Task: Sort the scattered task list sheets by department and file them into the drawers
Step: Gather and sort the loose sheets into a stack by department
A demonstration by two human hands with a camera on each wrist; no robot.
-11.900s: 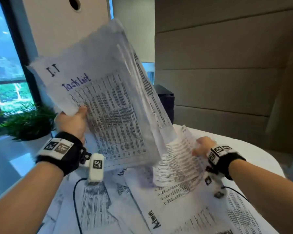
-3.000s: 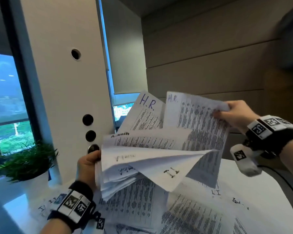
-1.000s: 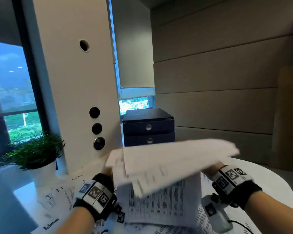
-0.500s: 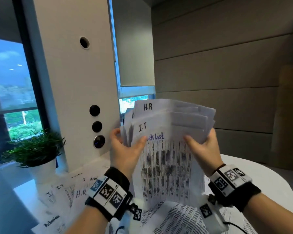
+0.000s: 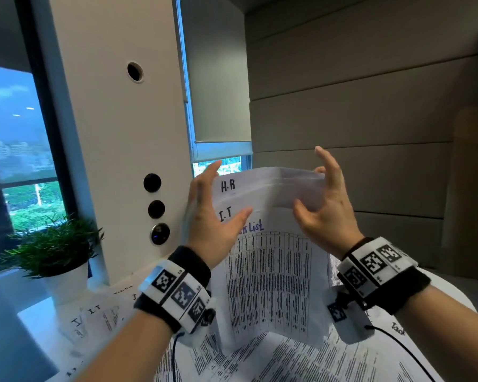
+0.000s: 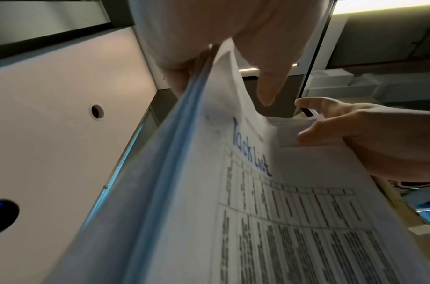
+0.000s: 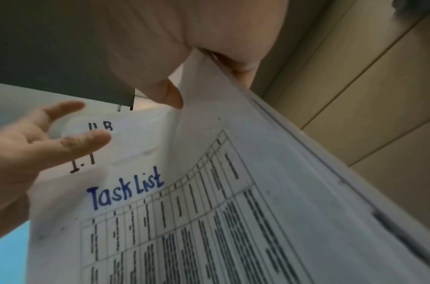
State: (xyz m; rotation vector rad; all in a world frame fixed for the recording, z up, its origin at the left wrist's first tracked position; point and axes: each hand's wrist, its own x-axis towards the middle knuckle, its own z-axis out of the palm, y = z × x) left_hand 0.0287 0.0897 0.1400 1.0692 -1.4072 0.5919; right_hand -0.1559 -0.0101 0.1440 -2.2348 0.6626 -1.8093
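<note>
A stack of task list sheets [image 5: 271, 271] stands upright on the table between my hands, its front sheet marked "I.T" and a sheet behind it "H.R". My left hand [image 5: 213, 205] flanks the stack's left edge, fingers straight behind it and thumb across the front. My right hand [image 5: 326, 205] flanks the right edge with its fingers spread and loose. In the left wrist view the stack [image 6: 257, 211] runs into the crook of my left hand [image 6: 233, 48]. The right wrist view shows the same of the stack [image 7: 209, 211] and my right hand [image 7: 209, 38]. The drawer unit is hidden behind the sheets.
Loose sheets [image 5: 94, 312] lie on the white table at the left, and more sheets [image 5: 315, 362] lie under the stack. A potted plant [image 5: 53, 249] stands at far left beside a white column [image 5: 116, 161]. The table's rounded edge [image 5: 458, 299] is at the right.
One second ago the stack lay flat in my hands; it was then tipped upright. Since half a second ago my fingers have straightened and spread along its edges.
</note>
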